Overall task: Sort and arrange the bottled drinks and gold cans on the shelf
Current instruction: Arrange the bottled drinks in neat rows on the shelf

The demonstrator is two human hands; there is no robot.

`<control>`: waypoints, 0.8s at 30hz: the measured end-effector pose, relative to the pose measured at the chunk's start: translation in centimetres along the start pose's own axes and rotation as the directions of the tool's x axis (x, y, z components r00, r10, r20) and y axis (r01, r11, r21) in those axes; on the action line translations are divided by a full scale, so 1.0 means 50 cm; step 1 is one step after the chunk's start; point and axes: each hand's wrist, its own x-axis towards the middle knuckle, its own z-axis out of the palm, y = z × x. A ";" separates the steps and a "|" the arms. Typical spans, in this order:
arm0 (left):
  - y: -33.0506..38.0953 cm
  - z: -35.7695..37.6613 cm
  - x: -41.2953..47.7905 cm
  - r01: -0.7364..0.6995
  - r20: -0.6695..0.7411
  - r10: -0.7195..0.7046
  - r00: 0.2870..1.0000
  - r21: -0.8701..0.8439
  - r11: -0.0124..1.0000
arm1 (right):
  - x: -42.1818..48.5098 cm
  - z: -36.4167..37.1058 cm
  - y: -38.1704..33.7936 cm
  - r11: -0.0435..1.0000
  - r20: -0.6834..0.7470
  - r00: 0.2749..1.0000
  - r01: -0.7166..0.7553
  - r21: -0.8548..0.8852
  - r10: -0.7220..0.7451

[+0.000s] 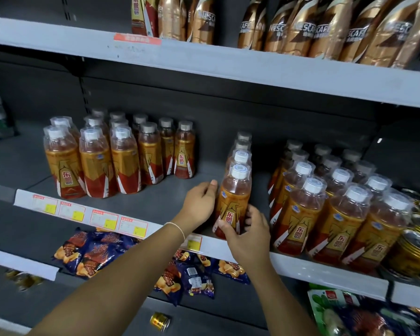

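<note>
On the middle shelf (155,190) stand orange-and-red bottled drinks in three groups: a left cluster (117,156), a single-file row in the centre whose front bottle (233,200) is nearest me, and a right block (330,209). My right hand (247,236) grips the lower part of that front bottle, thumb on its label. My left hand (200,202) sits just left of the same bottle, fingertips at its side; contact is unclear. Gold cans (417,241) are stacked at the far right of the shelf.
Brown Nescafe bottles (325,27) fill the shelf above. Below, blue snack bags (102,253) lie on the lower shelf, with a lone gold can (160,321) and green packets (337,311). Price tags (83,214) line the shelf edge. Bare shelf floor lies between the left cluster and the centre row.
</note>
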 end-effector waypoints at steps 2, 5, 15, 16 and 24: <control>-0.009 0.007 0.026 0.011 0.032 -0.009 0.999 -0.064 0.998 | -0.004 -0.002 -0.005 0.999 -0.013 1.000 -0.004 -0.047 0.003; -0.014 0.015 0.073 0.080 0.104 -0.062 0.993 -0.178 0.981 | -0.007 -0.004 -0.012 0.992 -0.010 0.999 -0.045 -0.116 0.044; -0.002 0.052 0.183 0.251 0.424 -0.006 0.906 -0.525 0.813 | -0.023 0.001 -0.041 0.956 -0.035 0.983 -0.184 -0.231 0.181; -0.006 0.058 0.189 0.258 0.450 0.012 0.893 -0.534 0.805 | -0.023 0.000 -0.042 0.955 -0.039 0.986 -0.169 -0.244 0.164; -0.013 0.090 0.200 0.319 0.475 -0.021 0.879 -0.557 0.767 | -0.006 -0.019 -0.039 0.966 -0.001 0.993 -0.112 -0.233 0.115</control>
